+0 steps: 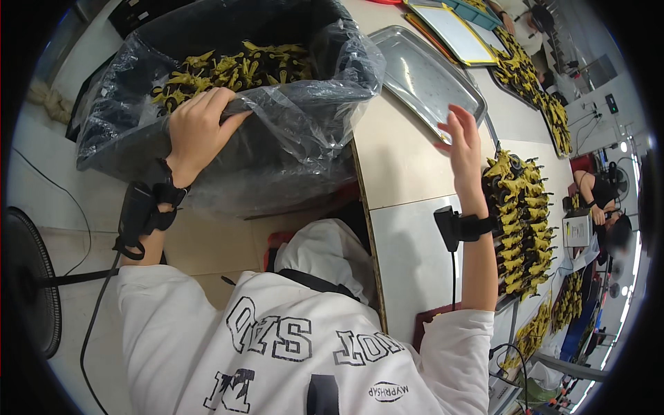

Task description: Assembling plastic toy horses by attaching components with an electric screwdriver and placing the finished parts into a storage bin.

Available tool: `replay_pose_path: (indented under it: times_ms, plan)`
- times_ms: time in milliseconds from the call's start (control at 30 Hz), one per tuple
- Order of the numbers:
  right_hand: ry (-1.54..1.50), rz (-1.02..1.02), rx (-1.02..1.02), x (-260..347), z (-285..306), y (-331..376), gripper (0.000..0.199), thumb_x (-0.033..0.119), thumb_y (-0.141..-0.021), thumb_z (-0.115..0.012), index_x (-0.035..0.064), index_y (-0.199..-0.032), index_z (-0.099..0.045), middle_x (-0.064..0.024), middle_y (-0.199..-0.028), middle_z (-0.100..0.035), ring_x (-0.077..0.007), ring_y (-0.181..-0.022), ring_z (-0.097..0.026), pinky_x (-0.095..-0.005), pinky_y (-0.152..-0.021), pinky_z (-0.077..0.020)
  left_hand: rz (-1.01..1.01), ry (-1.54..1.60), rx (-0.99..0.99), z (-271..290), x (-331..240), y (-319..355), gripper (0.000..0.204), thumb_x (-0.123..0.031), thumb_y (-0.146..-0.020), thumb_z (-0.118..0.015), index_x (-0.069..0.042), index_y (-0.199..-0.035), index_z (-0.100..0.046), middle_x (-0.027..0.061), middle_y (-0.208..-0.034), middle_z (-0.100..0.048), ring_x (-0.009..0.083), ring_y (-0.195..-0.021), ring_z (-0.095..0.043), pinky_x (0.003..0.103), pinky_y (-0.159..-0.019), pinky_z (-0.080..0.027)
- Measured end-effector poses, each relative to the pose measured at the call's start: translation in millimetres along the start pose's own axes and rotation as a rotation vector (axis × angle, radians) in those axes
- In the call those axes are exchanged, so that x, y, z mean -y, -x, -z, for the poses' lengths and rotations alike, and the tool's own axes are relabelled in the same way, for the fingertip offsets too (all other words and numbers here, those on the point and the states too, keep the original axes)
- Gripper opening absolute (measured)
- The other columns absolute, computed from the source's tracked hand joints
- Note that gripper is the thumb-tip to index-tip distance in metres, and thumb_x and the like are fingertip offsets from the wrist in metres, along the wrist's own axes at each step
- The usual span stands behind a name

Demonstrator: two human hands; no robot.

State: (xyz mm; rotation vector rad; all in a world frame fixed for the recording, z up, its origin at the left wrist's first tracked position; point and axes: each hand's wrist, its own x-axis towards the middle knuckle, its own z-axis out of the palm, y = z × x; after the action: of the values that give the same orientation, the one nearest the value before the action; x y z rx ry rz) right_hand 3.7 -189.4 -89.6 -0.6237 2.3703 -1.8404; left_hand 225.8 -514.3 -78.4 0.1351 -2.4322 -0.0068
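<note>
My left hand (198, 131) is closed over the near rim of a large dark bin (124, 149), gripping its clear plastic liner (297, 114) there. Inside the bin lies a heap of small yellow-and-black parts (238, 69); their exact kind I cannot make out. Out over the table, my right hand (462, 138) is raised with fingers loosely bent and apart, and nothing shows in it. Its fingertips overlap the near corner of a shallow metal tray (422, 69), whose visible floor is bare. Whether they touch the tray I cannot tell.
Beside my right forearm, rows of yellow-and-black parts (522, 228) stand packed on the table (408, 242). More such parts (515, 66) fill trays farther off, by a white board (453, 31). Co-workers sit at the right. A black fan (31, 283) stands at the left.
</note>
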Motion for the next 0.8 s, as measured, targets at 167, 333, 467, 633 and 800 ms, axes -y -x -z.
replay_pose_path:
  times_ms: [167, 333, 467, 633, 800]
  plan:
    - [0.031, 0.201, 0.091, 14, -29, 17, 0.037, 0.023, -0.092, -0.055, -0.0007, -0.119, -0.05, -0.0147, -0.113, -0.059, -0.0204, -0.095, -0.059, -0.0291, -0.076, -0.0481, 0.047, 0.159, -0.116, 40, -15, -7, 0.039, -0.025, -0.078, -0.069, -0.007, -0.11, -0.057, 0.0102, -0.108, -0.057, 0.0278, -0.103, -0.054, 0.036, -0.087, -0.042]
    - [0.368, 0.216, 0.367, -11, -46, 33, 0.046, 0.025, -0.082, -0.067, 0.0016, -0.118, -0.05, -0.0199, -0.113, -0.056, -0.0318, -0.104, -0.055, -0.0392, -0.085, -0.0457, 0.349, -0.147, -0.258, 83, 101, 69, 0.038, -0.03, -0.089, -0.057, -0.009, -0.121, -0.054, 0.0097, -0.125, -0.051, 0.0259, -0.123, -0.041, 0.04, -0.103, -0.028]
    - [1.067, 0.434, 0.385, -20, -73, 54, 0.069, 0.039, -0.069, -0.075, 0.0057, -0.122, -0.048, -0.0179, -0.125, -0.048, -0.034, -0.12, -0.043, -0.0504, -0.089, -0.0413, 0.438, -0.501, -0.14, 65, 146, 116, 0.027, -0.032, -0.089, -0.055, -0.014, -0.108, -0.062, 0.0033, -0.115, -0.058, 0.0229, -0.117, -0.047, 0.042, -0.1, -0.029]
    - [1.249, 0.454, 0.422, -43, -85, 58, 0.093, 0.037, -0.057, -0.081, 0.0084, -0.133, -0.036, -0.0213, -0.131, -0.04, -0.0359, -0.122, -0.041, -0.0545, -0.086, -0.0403, 0.321, -0.481, -0.286, 48, 171, 114, 0.023, -0.031, -0.088, -0.055, -0.012, -0.083, -0.066, -0.0036, -0.09, -0.065, 0.0219, -0.098, -0.055, 0.041, -0.093, -0.032]
    - [1.261, 0.458, 0.418, -47, -88, 58, 0.093, 0.031, -0.053, -0.081, 0.008, -0.133, -0.038, -0.0224, -0.13, -0.041, -0.0346, -0.121, -0.042, -0.049, -0.081, -0.0437, 0.276, -0.476, -0.29, 47, 182, 118, 0.021, -0.028, -0.087, -0.056, -0.011, -0.08, -0.066, -0.0021, -0.084, -0.065, 0.0244, -0.087, -0.057, 0.037, -0.081, -0.04]
